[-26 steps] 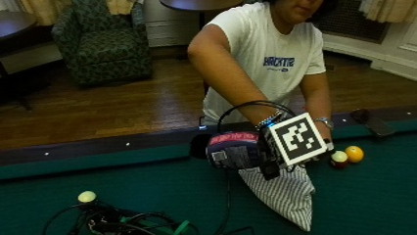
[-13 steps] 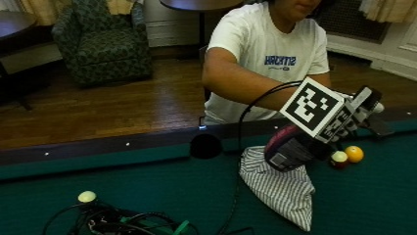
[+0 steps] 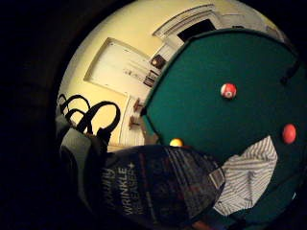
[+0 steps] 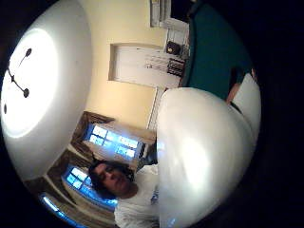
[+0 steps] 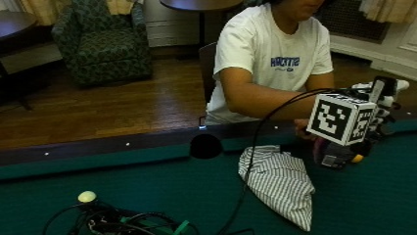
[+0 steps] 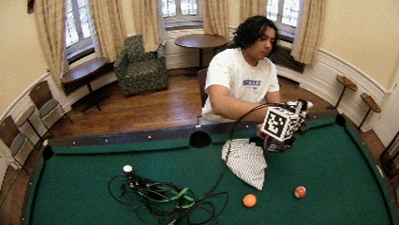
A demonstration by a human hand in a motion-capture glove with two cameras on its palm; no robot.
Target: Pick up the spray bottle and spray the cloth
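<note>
Nearest the camera on the green pool table [image 5: 150,183] there's a tangle of black cables [image 5: 120,223] with a green strap near the front edge, and a white ball [image 5: 86,196] sitting just beside it. In the wide view an orange ball [image 6: 249,200] and a red-and-white ball [image 6: 299,191] lie toward the front right part of the felt, well apart from the cables.

Mid-table is the striped cloth [image 5: 281,180], bunched up and lying flat, its wide end toward the far rail and its narrow end pointing at the front edge.

Just right of the cloth, near the far rail, the gloved right hand [image 5: 365,128] is wrapped around the spray bottle [image 5: 334,154], which is off the felt and roughly upright, with the cloth beside and below it. The little-finger palm view shows the dark bottle body right against the palm with "WRINKLE RELEASER" on the label. A yellow ball [image 5: 356,158] peeks out just behind the bottle.

Side pocket [image 5: 206,146] sits in the far rail left of the cloth. Behind it the person in a white T-shirt [image 5: 273,58] sits at the table.
</note>
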